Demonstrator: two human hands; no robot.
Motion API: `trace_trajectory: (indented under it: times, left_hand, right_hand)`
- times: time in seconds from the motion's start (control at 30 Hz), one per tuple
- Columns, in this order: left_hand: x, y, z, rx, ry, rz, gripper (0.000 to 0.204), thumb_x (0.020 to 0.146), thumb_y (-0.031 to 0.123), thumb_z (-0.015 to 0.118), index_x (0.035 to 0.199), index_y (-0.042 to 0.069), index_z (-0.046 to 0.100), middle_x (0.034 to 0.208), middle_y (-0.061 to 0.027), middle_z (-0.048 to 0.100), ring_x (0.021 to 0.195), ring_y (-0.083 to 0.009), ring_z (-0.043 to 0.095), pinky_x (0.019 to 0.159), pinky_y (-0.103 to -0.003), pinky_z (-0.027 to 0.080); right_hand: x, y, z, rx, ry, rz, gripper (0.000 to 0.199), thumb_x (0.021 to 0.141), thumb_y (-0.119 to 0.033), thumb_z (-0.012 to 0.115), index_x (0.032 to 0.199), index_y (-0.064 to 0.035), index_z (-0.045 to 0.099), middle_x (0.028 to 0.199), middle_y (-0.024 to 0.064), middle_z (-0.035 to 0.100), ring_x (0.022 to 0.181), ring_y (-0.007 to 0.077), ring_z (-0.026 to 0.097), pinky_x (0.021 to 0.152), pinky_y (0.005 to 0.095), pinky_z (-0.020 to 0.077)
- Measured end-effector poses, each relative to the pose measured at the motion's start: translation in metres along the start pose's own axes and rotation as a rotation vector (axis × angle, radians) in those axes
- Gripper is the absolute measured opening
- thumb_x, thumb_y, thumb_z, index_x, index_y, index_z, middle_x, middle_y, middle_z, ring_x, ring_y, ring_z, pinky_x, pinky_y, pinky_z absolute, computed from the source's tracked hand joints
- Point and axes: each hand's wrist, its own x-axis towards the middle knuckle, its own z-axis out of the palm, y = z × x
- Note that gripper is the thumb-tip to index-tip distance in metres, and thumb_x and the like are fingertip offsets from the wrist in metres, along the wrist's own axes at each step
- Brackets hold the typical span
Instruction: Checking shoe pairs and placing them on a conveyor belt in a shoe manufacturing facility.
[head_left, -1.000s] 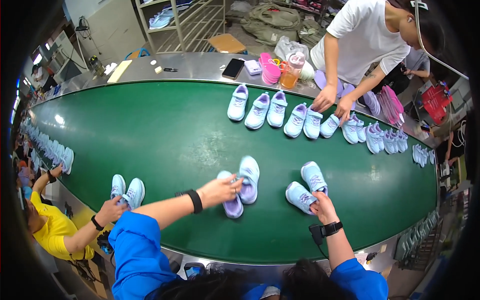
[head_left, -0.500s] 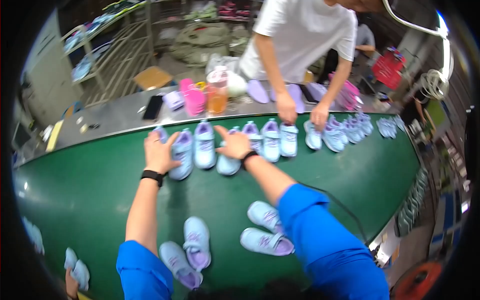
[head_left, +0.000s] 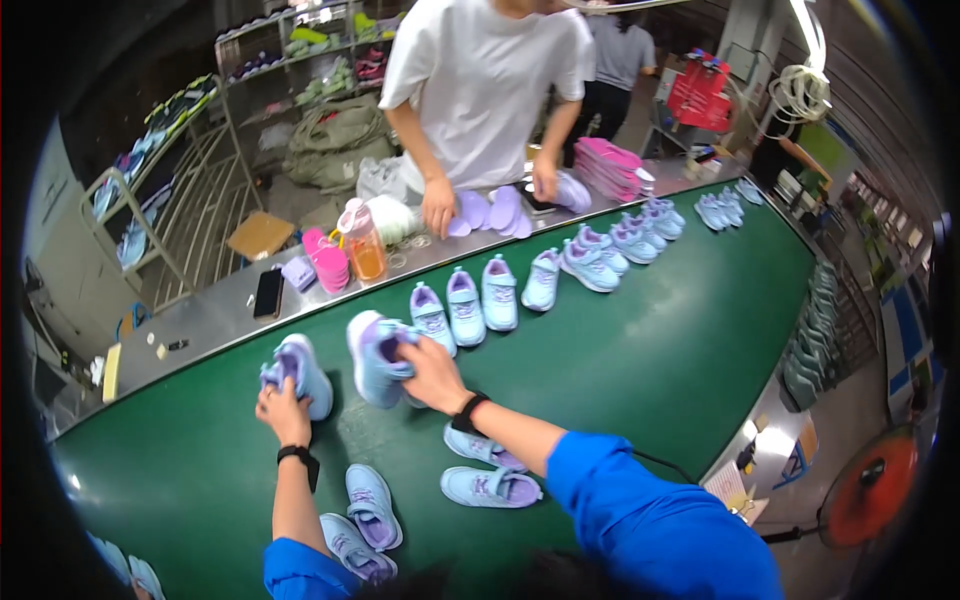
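Observation:
My left hand (head_left: 284, 408) is closed on a light blue sneaker (head_left: 314, 378) with a lilac lining, its thumb at the opening. Just right of it, my right hand (head_left: 436, 376) grips another light blue sneaker (head_left: 372, 368), fingers inside the collar and the shoe tilted. A pale bit of shoe shows under that hand, mostly hidden. Beyond it stand upright matching sneakers (head_left: 466, 310) in a row. Nearer me lie one sneaker pair (head_left: 372, 508) by my left forearm and another pair (head_left: 490, 487) beside my right forearm.
The shoes are on a green table (head_left: 620, 370) with a metal ledge (head_left: 215, 335) behind. On the ledge are a phone (head_left: 268, 294), a drink bottle (head_left: 362, 240), pink insoles (head_left: 612, 168) and purple insoles (head_left: 505, 210). A co-worker in a white shirt (head_left: 490, 90) stands opposite, hands over the ledge.
My hands, open over the row before, now each hold a sneaker lifted or turned out of it. The co-worker's hands have moved from the shoes to the purple insoles. The view has shifted.

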Motion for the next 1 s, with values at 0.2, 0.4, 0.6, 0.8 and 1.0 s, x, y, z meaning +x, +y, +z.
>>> trace_trajectory:
  times: [0.2, 0.4, 0.6, 0.8, 1.0]
  left_hand:
    - [-0.042, -0.003, -0.056, -0.504, 0.096, -0.512, 0.061, 0.083, 0.034, 0.068, 0.133, 0.015, 0.041, 0.123, -0.0135, 0.055, 0.118, -0.0331, 0.047, 0.095, -0.053, 0.036]
    - [-0.136, 0.077, -0.15, -2.129, -0.604, -0.709, 0.043, 0.096, 0.031, 0.05, 0.133, 0.011, 0.041, 0.134, -0.0123, 0.048, 0.121, -0.0336, 0.049, 0.101, -0.053, 0.039]
    - [-0.277, 0.168, -0.188, -2.296, -1.035, -1.513, 0.046, 0.092, 0.037, 0.042, 0.127, 0.006, 0.04, 0.132, -0.0161, 0.04, 0.121, -0.0343, 0.038, 0.096, -0.059, 0.029]
    - [-0.386, 0.242, -0.131, -1.976, -1.0, -1.489, 0.033, 0.088, 0.019, 0.053, 0.11, -0.004, 0.044, 0.107, -0.0194, 0.052, 0.1, -0.031, 0.053, 0.081, -0.045, 0.047]
    - [-0.431, 0.256, -0.109, -1.599, -1.067, -1.384, 0.037, 0.091, 0.018, 0.047, 0.119, -0.006, 0.043, 0.108, -0.0215, 0.062, 0.093, -0.0272, 0.063, 0.074, -0.036, 0.053]
  right_hand:
    - [-0.112, 0.044, -0.183, 0.479, 0.557, 0.731, 0.041, 0.071, -0.01, 0.071, 0.108, -0.0004, 0.057, 0.099, 0.0135, 0.065, 0.09, 0.0234, 0.063, 0.08, 0.0365, 0.0494]
    - [-0.244, 0.138, -0.267, 1.066, 0.706, 1.469, 0.03, 0.08, -0.007, 0.066, 0.108, -0.0048, 0.052, 0.095, 0.0083, 0.053, 0.078, 0.0187, 0.054, 0.06, 0.0277, 0.0465]
    - [-0.325, 0.092, -0.287, 0.733, 0.334, 1.366, 0.037, 0.082, -0.019, 0.068, 0.111, -0.0018, 0.052, 0.099, 0.0103, 0.056, 0.083, 0.0218, 0.058, 0.069, 0.0327, 0.0511]
    - [-0.33, -0.068, -0.281, 0.745, -0.205, 1.157, 0.045, 0.078, -0.026, 0.067, 0.115, -0.0014, 0.058, 0.091, 0.0099, 0.065, 0.081, 0.0212, 0.062, 0.07, 0.032, 0.05]
    - [-0.382, -0.031, -0.233, 0.167, -0.594, 0.756, 0.074, 0.073, -0.031, 0.068, 0.138, -0.0108, 0.04, 0.122, 0.0277, 0.049, 0.114, 0.0434, 0.05, 0.095, 0.0433, 0.0443]
